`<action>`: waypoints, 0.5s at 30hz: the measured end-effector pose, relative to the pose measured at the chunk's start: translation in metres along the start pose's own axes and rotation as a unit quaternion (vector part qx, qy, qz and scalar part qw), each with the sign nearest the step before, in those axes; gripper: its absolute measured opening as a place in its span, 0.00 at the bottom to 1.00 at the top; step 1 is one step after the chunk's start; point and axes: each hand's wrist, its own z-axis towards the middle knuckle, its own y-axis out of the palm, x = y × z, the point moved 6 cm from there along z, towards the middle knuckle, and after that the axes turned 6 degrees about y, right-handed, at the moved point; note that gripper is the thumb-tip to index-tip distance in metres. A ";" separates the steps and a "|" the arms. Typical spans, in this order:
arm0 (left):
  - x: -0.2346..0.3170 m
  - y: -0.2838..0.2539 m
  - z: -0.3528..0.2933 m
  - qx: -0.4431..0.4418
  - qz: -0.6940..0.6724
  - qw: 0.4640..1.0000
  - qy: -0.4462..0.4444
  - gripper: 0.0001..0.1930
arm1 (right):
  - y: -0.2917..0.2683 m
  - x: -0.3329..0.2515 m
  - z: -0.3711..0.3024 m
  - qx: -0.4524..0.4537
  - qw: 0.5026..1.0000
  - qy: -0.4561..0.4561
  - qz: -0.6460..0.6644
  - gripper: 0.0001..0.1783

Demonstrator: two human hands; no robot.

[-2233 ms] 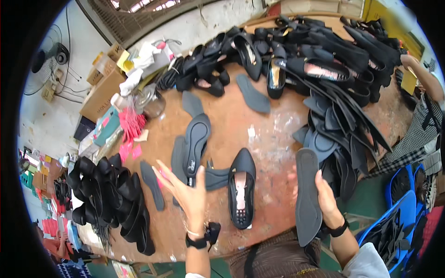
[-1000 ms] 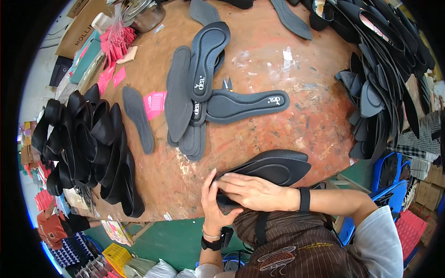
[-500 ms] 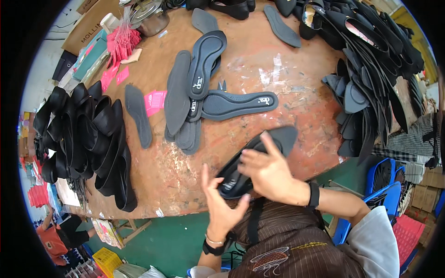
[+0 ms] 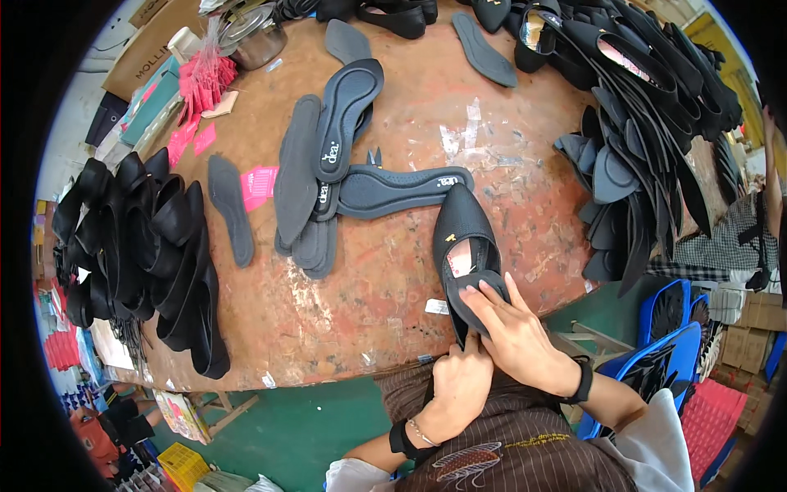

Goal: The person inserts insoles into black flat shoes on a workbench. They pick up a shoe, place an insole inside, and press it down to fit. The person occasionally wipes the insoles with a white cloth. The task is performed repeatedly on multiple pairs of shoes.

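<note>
A black pointed flat shoe (image 4: 464, 220) with a small gold ornament lies toe-away near the table's front edge. My left hand (image 4: 463, 384) is closed at the shoe's heel, its fingers curled and partly hidden. My right hand (image 4: 529, 348) grips a dark grey insole (image 4: 484, 305) at the shoe's opening, fingers along its top; most of that insole is hidden. The toe of the shoe reaches a padded insole (image 4: 402, 193) lying crosswise. Another padded insole (image 4: 348, 119) and a plain grey insole (image 4: 297, 172) overlap to its left.
Black shoes are heaped at the left (image 4: 135, 254). At the right, insoles (image 4: 619, 176) stand in a stack beside more black shoes (image 4: 631, 61). Small scissors (image 4: 375, 157), pink cards (image 4: 259, 185) and a metal pot (image 4: 252, 37) are on the table. A blue chair (image 4: 656, 377) stands at right.
The black shoe is now between my hands, toe pointing away. Earlier my hands were apart around a dark insole lying slantwise; now both have closed at the shoe's heel end.
</note>
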 end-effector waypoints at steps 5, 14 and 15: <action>-0.003 -0.020 0.006 0.020 -0.063 0.998 0.017 0.21 | 0.017 0.024 0.071 -0.036 0.984 0.078 -0.156 0.25; -0.009 -0.018 0.007 0.022 -0.091 0.995 0.020 0.20 | 0.029 0.034 0.058 0.005 0.980 0.041 -0.193 0.32; -0.010 -0.019 0.008 0.030 -0.096 0.995 0.026 0.20 | 0.023 0.034 0.081 -0.100 0.970 0.098 -0.199 0.31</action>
